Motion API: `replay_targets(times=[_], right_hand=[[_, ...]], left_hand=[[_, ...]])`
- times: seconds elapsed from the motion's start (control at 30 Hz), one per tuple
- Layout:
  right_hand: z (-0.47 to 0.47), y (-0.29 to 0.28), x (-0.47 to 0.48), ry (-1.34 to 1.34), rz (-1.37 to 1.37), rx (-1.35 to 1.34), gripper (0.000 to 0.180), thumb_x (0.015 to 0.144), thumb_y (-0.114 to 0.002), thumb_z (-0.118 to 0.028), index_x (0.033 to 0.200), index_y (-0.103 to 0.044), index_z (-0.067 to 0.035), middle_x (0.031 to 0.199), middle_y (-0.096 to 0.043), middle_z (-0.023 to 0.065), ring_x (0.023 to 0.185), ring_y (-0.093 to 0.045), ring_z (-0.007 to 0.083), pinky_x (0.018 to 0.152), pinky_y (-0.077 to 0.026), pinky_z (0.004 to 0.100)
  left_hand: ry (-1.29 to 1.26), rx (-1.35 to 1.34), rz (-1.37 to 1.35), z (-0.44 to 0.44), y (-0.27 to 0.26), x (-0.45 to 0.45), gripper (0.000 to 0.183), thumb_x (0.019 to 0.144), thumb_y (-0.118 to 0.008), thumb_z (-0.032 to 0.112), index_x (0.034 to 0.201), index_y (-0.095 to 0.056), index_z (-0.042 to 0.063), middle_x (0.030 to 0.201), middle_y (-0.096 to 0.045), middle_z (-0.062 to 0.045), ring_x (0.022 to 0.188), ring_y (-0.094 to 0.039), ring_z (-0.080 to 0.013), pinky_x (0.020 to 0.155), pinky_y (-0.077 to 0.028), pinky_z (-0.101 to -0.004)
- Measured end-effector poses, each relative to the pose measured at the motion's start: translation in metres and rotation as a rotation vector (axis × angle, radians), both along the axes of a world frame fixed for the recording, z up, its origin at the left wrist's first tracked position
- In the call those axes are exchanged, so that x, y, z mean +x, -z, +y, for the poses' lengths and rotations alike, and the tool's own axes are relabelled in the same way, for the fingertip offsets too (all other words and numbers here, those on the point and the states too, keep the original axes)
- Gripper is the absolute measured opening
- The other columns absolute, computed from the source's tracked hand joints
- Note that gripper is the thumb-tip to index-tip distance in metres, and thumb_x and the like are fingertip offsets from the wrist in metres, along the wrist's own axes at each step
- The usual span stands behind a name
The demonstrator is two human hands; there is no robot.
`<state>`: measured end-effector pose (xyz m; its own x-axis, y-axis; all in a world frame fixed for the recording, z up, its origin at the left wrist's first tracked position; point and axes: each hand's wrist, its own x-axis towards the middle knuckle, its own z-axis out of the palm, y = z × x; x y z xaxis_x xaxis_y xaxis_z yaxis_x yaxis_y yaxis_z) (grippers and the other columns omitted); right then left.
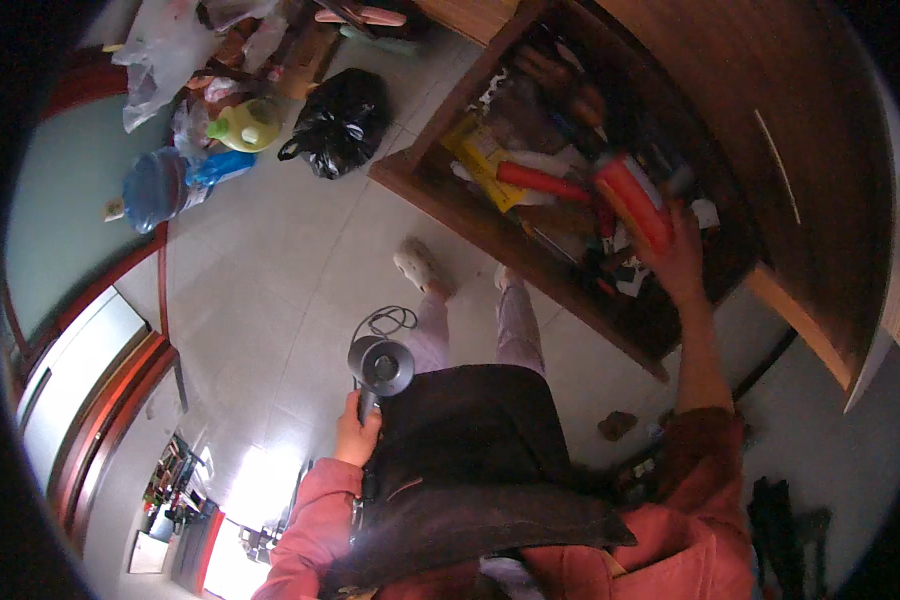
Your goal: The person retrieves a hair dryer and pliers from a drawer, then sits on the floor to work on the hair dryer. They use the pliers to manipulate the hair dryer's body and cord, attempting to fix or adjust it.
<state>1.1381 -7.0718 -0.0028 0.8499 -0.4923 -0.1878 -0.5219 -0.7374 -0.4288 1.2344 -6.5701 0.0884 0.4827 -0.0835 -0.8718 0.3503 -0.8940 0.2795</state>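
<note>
My left hand [355, 436] grips the handle of a grey hair dryer [384, 367] in front of my body. Its thin cord [385, 309] loops beside the barrel. Over on the right, my right hand [675, 259] is closed around a red box-like item [631, 199], slightly blurred, inside an open wooden drawer [480, 238]. A red cylindrical item [541, 180] lies next to it, across a yellow packet [474, 154]. Small mixed items fill the rest of the drawer, many too dark to name. A white round object [706, 213] lies just right of my fingers.
A brown wooden desktop [810, 150] curves over the drawer's right side. On the tiled floor [270, 247] stand a tied black plastic bag [343, 124], a yellow jug with a green cap [251, 126] and a large blue water bottle [154, 189]. Clear plastic bags [169, 52] lie beyond them.
</note>
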Motion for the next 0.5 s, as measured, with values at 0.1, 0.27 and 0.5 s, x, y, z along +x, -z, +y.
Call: replay_targets(times=[0.1,0.27,0.5], right_hand=[[-0.005,-0.005,0.048,-0.079,0.108,-0.033,0.069,0.064,-0.072,-0.021,0.124,-0.041,-0.005,0.114,-0.048,0.0167,0.102,-0.047,0.0353,0.086,-0.04,0.0417],[-0.002,0.01,0.11,-0.261,0.046,-0.251,0.064,0.065,-0.071,-0.022,0.122,-0.044,-0.009,0.111,-0.048,0.0132,0.101,-0.046,0.0329,0.086,-0.04,0.0416],[0.054,0.022,0.111,-0.266,-0.078,-0.445,0.056,0.068,-0.068,-0.023,0.118,-0.046,-0.01,0.11,-0.049,0.0105,0.102,-0.044,0.0284,0.086,-0.037,0.0427]], left_hand=[[0.041,-0.043,-0.058,0.005,0.004,-0.002,0.038,0.081,-0.052,0.018,0.115,-0.043,0.003,0.078,-0.059,-0.017,0.065,-0.059,-0.0257,0.062,-0.046,-0.0358],[0.0,0.009,0.019,-0.005,-0.003,-0.001,0.038,0.081,-0.052,0.017,0.115,-0.043,0.003,0.079,-0.059,-0.017,0.066,-0.059,-0.0257,0.062,-0.046,-0.0358],[0.079,-0.033,-0.06,0.002,0.005,-0.009,0.036,0.081,-0.052,0.016,0.114,-0.044,0.004,0.081,-0.058,-0.017,0.069,-0.059,-0.0247,0.064,-0.046,-0.0352]])
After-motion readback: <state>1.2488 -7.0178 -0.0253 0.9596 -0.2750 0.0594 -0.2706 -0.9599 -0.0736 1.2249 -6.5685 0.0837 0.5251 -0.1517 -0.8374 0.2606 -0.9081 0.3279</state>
